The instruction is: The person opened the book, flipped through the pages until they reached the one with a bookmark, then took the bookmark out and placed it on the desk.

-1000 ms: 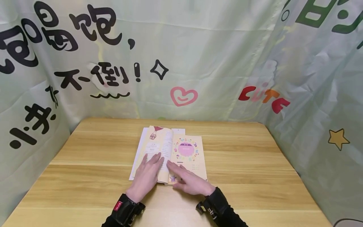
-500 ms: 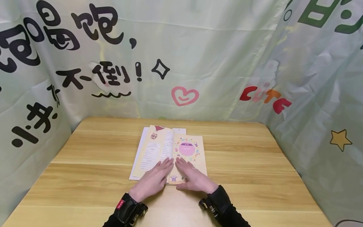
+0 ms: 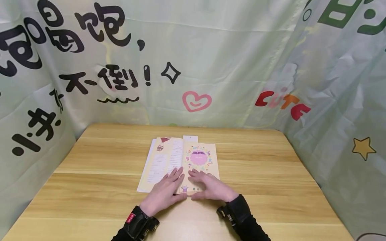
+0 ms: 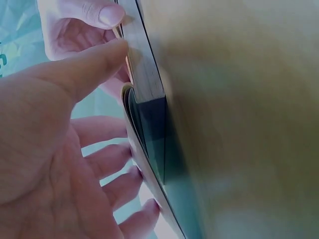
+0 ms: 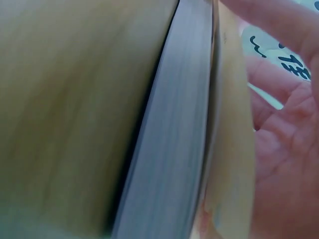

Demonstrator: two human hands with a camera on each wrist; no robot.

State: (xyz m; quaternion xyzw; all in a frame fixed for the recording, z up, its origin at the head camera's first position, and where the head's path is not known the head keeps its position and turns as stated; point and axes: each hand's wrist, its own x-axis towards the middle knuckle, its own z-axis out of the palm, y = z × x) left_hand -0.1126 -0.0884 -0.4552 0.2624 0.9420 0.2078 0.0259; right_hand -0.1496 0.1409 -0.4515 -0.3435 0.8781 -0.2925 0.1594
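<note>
An open book (image 3: pixel 163 164) lies on the wooden table. Its left page carries a red balloon drawing and columns of text, and its right page (image 3: pixel 200 157) has a pink circle ringed by small figures. Across the lower left page, near the fold, my left hand (image 3: pixel 166 192) rests with fingers extended. My right hand (image 3: pixel 212 187) lies over the lower right page, fingers pointing toward the fold. The left wrist view shows the thick page block (image 4: pixel 142 59) beside my left thumb. In the right wrist view, the page edges (image 5: pixel 169 124) stand beside my right hand (image 5: pixel 284 124).
A white card-like piece (image 3: pixel 190 138) sticks out beyond the book's top edge. Wooden tabletop (image 3: pixel 256 167) stretches around the book. A pale printed cloth (image 3: pixel 229 67) with lettering and a pink heart hangs behind and along both sides.
My left hand has slid right toward the fold from higher on the left page, and its thumb has spread out. The left page now lies flatter. My right hand has shifted slightly right.
</note>
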